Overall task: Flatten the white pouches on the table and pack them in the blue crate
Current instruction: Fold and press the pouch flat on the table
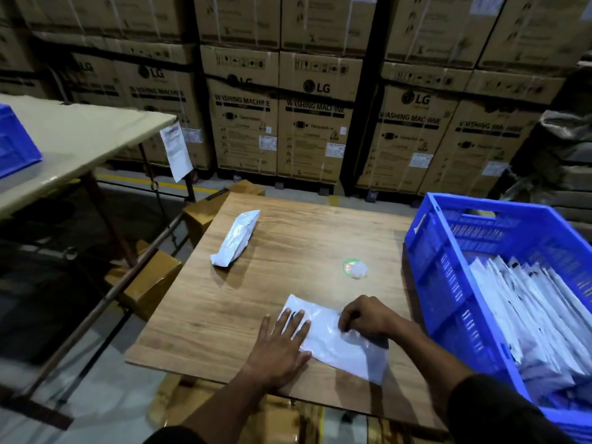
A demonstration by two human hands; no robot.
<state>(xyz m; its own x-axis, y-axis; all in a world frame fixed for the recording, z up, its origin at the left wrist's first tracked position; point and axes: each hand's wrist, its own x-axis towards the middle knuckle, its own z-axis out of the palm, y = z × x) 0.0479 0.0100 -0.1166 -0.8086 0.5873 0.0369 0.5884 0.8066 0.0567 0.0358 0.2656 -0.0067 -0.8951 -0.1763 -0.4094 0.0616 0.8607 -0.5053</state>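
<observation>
Pressing flat, my left hand [278, 344] lies wide on the white pouch [336, 341]. My right hand [365, 317] pinches it. I see the blue crate [448, 261] beside it.

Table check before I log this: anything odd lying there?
A small crumpled wad on a round green sticker lies mid-table, unrelated to the packing. One pouch at the far left is still puffy.

"LG WASHING MACHINE" on cartons [315, 129]
</observation>
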